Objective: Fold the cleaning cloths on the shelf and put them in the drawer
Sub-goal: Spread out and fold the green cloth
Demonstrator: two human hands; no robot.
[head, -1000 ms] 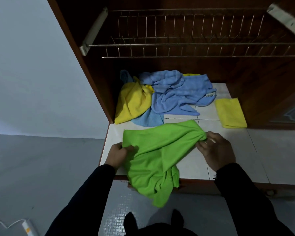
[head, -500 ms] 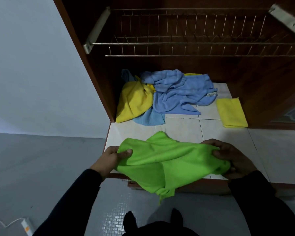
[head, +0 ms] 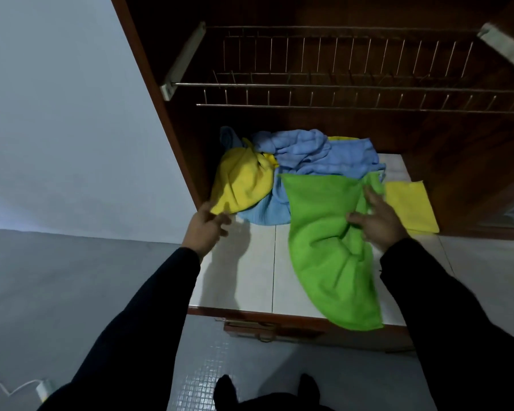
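Bright green microfibre cleaning cloth (head: 324,232) lies draped on the white tiled shelf (head: 250,277), near end over the front edge. Right hand (head: 377,218) rests on it, fingers spread, nothing pinched. Left hand (head: 207,225) loosely open, touching no cloth.

Probably best: smooth flat, pull the overhang back, then fold.

Beyond the fingertips: crumpled blue (head: 324,155) and yellow cloths (head: 241,182), crowding the far edge. Folded yellow cloth (head: 410,206) just right of the right fingers.

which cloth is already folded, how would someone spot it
Look under the wire rack at the tiled shelf. Right of the green cloth, against the cabinet's right wall, lies a yellow cloth. It alone is a flat, neat rectangle; the other yellow one is crumpled.
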